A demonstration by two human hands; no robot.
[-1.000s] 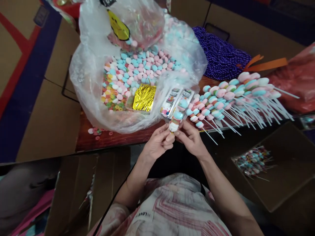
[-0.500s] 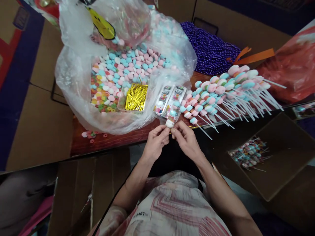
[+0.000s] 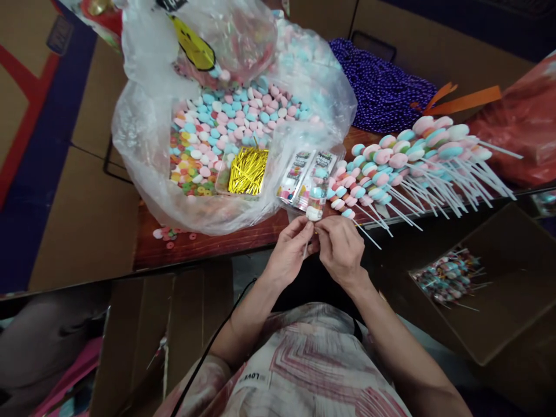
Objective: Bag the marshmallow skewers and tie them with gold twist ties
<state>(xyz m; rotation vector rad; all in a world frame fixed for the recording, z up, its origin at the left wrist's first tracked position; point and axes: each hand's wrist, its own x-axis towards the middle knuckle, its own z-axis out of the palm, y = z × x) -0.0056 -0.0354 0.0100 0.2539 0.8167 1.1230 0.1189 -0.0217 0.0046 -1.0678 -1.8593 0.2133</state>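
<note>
We count 2 hands at work and 1 candy stick (image 3: 314, 213) between them. On the desk (image 3: 208, 242) we count 1 large clear bag (image 3: 143, 150), spread wide around a heap of pink, blue and white candies (image 3: 243, 116) with small colored rings at its near left; these are too many to count. At the bag's near edge we see 1 clear tub (image 3: 222, 183) of gold ties (image 3: 248, 168), also too many to count, and just right of it 2 printed packets (image 3: 296, 172) side by side. Farther right lies 1 pile of candy sticks (image 3: 391, 161), so overlapped that we cannot give a figure, with 1 bundle of purple strings (image 3: 382, 87) and 1 red bag (image 3: 521, 127) beyond. Below the desk at the right, 1 open box (image 3: 512, 278) holds a cluster of wrapped sticks (image 3: 452, 275).

The candy stick lies at both grips, its candies pointing away from us, over the near end of the right packet. The left hand (image 3: 289, 255) has a narrow grip, pinching the stick just under the white candy. The right hand (image 3: 343, 246) meets it there, fingers curled in; whether its grip is closed on anything, we cannot tell.
</note>
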